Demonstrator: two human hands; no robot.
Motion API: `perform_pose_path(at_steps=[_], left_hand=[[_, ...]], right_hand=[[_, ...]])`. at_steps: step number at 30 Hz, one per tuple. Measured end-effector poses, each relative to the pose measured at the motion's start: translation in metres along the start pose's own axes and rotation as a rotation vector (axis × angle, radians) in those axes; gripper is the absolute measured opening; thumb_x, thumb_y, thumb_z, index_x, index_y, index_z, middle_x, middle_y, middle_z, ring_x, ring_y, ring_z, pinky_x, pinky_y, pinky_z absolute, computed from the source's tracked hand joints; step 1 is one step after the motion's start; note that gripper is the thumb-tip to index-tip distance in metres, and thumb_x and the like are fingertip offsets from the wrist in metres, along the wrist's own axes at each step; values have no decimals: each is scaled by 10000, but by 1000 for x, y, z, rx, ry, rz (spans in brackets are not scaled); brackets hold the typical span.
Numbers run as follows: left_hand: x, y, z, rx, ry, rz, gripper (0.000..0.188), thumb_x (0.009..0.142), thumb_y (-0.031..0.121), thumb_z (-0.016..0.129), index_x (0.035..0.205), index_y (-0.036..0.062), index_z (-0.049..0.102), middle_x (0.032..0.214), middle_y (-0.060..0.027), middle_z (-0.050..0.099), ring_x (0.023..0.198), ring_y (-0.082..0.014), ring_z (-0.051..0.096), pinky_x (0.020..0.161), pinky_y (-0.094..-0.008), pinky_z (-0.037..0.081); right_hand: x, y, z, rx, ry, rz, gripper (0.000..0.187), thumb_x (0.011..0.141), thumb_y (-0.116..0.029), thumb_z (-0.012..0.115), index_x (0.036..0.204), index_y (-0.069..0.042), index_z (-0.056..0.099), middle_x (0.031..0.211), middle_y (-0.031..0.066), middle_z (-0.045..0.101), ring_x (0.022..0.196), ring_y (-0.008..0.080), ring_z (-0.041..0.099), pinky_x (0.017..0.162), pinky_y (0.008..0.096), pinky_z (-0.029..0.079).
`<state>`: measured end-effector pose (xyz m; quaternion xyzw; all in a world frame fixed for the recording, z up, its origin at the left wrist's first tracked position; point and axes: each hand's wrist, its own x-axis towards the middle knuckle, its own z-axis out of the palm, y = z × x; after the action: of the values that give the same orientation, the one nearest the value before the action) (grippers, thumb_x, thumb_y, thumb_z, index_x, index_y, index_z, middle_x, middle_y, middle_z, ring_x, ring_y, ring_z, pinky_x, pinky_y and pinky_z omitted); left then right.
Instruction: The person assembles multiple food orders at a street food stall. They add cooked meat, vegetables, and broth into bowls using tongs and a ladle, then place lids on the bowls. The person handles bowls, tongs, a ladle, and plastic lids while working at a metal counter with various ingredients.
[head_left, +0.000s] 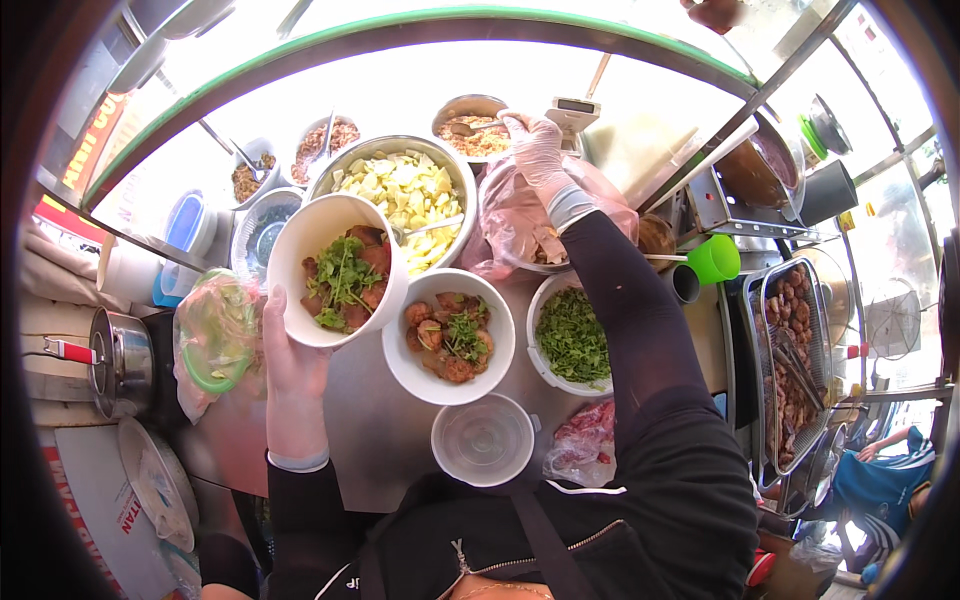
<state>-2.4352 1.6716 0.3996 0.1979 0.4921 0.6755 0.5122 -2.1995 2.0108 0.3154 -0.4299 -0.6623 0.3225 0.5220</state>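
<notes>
My left hand (298, 375), in a clear glove, grips a white bowl (290, 225) of browned meat pieces topped with green herbs. My right hand (537, 155), also gloved, reaches to the back, its fingers closed on the handle of a spoon (468, 128). The spoon's head rests in a bowl (437, 122) of orange-brown crumbly topping. A second white bowl (393, 352) with meat and herbs stands on the counter just right of the held one. Behind them is a large bowl (466, 185) of pale yellow chopped pieces with a spoon in it.
Chopped herbs fill a white tub (540, 355) under my right forearm. Nearer me stand a translucent container (483, 440) and a bag of red stuff (583, 447). A pink plastic bag (505, 215) lies behind. At right are a green cup (713, 260) and a meat tray with tongs (795, 375).
</notes>
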Motion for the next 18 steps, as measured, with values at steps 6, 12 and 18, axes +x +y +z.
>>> perform_pose_path(at_steps=[6,12,18], left_hand=[[8,1,7,57,10,-9,690,945,554,441,1471,121,328,1392,-144,508,1165,-310,606,824,-498,565],[8,7,25,34,31,-75,679,943,554,450,1464,133,342,1352,-141,539,1117,-293,628,794,-461,569],[24,8,24,65,-79,-100,668,942,544,454,1451,122,360,1308,-134,573,1071,-264,643,782,-426,568]], right_hand=[[-6,26,6,40,19,27,128,886,-110,668,951,-30,743,794,123,726,693,169,696,657,283,540],[-13,35,17,213,58,370,140,910,-74,646,1016,11,684,795,93,709,595,167,688,544,272,556],[-15,67,12,763,75,623,319,898,-162,641,1143,39,608,909,178,705,688,276,712,584,342,571]])
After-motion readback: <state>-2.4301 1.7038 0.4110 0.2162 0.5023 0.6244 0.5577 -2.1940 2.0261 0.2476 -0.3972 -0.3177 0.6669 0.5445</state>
